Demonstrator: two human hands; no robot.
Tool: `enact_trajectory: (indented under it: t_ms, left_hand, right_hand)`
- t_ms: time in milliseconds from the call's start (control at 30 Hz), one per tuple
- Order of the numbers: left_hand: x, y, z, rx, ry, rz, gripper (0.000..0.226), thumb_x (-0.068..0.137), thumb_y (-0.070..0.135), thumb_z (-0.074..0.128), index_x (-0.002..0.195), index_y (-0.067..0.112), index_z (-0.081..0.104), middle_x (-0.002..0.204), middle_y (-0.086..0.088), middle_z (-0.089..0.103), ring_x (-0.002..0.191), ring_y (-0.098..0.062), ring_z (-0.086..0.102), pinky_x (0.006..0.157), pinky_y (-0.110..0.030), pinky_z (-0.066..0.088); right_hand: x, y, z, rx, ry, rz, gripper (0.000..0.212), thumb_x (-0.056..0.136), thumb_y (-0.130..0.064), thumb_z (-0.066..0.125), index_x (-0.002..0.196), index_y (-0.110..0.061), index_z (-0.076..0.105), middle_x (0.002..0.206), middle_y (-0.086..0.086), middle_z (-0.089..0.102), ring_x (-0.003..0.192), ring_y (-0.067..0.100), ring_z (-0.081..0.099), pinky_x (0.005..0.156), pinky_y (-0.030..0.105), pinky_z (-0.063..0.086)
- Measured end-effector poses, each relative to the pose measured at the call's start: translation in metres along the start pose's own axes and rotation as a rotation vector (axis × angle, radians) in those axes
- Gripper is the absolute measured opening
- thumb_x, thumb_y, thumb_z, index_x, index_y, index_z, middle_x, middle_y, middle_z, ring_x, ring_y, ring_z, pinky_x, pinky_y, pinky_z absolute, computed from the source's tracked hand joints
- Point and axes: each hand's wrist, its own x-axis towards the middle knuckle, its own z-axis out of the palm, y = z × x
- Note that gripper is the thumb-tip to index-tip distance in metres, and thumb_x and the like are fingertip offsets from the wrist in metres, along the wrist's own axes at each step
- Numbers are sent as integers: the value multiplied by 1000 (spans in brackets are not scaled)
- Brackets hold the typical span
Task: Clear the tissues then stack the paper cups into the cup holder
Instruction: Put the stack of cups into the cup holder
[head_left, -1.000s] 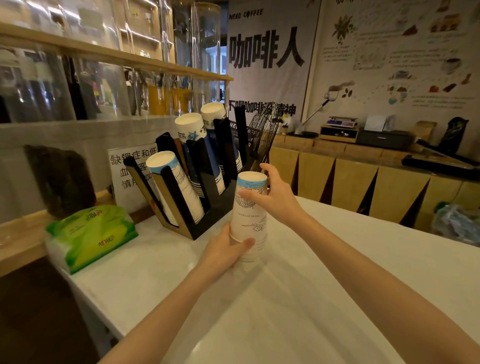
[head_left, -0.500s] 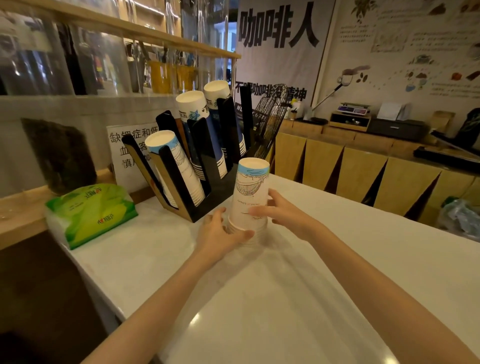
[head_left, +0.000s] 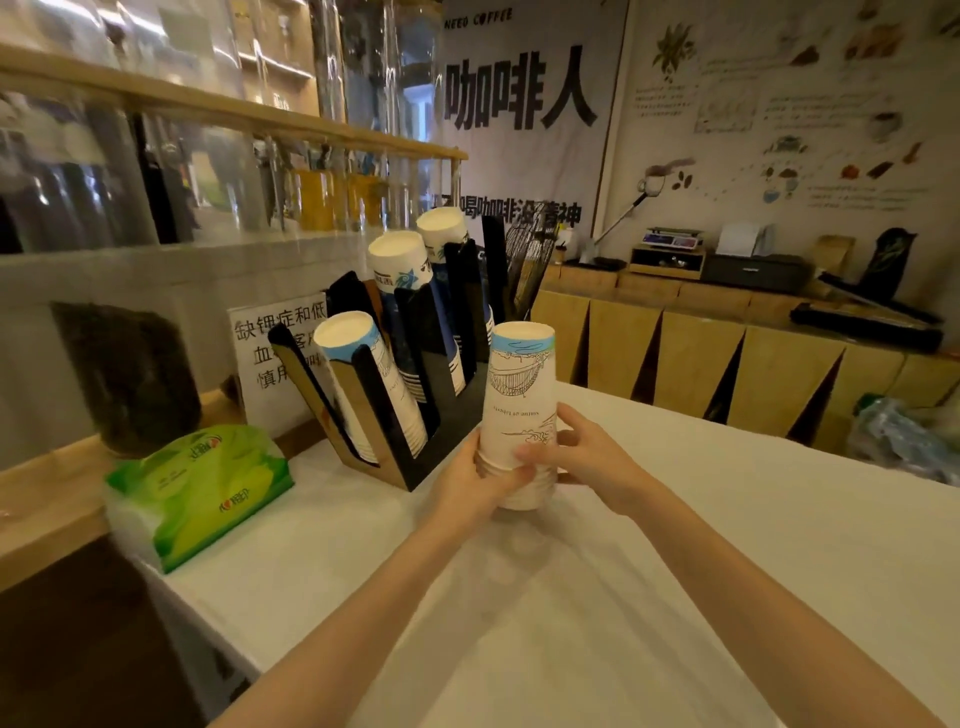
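Note:
An upside-down stack of white paper cups (head_left: 519, 395) with a blue band stands upright just above the white counter (head_left: 675, 545). My left hand (head_left: 472, 483) grips its lower rims from the left. My right hand (head_left: 582, 457) wraps the lower part from the right. Behind and left of it is the black cup holder (head_left: 415, 441), slanted, with three stacks of cups (head_left: 374, 379) in its slots. A green tissue pack (head_left: 202, 488) lies at the counter's left edge.
A white printed sign (head_left: 270, 353) leans behind the holder. A black wire rack (head_left: 530, 265) stands behind it. A glass screen with a wooden shelf (head_left: 208, 104) runs along the left. Wooden counters with a scale and printer (head_left: 753, 270) stand across the room.
The cup stack has come down from chest height toward the counter. My right hand slid from the top of the stack to its lower part; both hands keep hold.

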Motion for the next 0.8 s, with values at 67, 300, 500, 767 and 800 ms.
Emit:
enact_trajectory:
  t_ms: [67,300,500,767,800]
  left_hand:
    - [3,21,-12,58,23,76,70,65,37,74,126,25,42,126,3,56,111,-16,54,93,-39,49]
    - [9,118,-74,136,-17,360,54,67,50,67,117,41,48,94,28,59,92,6,58,66,-9,50]
    - [24,169,-135,169,-51,379,55,67,50,67,114,28,50,109,2,64,95,-13,63,80,-32,54]
    - [47,169,-210,360,-107,325,83,44,67,64,116,29,49,106,6,63,95,-15,62,84,-37,52]
    - [50,164,-217,378,-117,312,88,44,68,65,119,26,49,109,4,63,95,-15,62,85,-36,52]
  right_hand:
    - [0,-22,2,-2,21,-60,67,69,-25,76,126,-31,43,115,-3,63,100,13,61,69,23,53]
    - [2,-137,12,-68,123,-298,41,63,-35,76,93,-49,52,79,-30,70,75,-8,65,51,11,50]
    - [14,-200,47,-99,185,-373,56,66,-37,74,114,-34,47,93,-15,64,79,3,67,56,18,53]
    - [40,-206,114,-25,197,-313,54,74,-43,67,120,-24,45,89,-17,58,76,1,59,43,13,48]
    - [43,-203,121,-10,191,-295,52,76,-44,65,120,-24,46,89,-17,58,76,1,59,43,14,48]
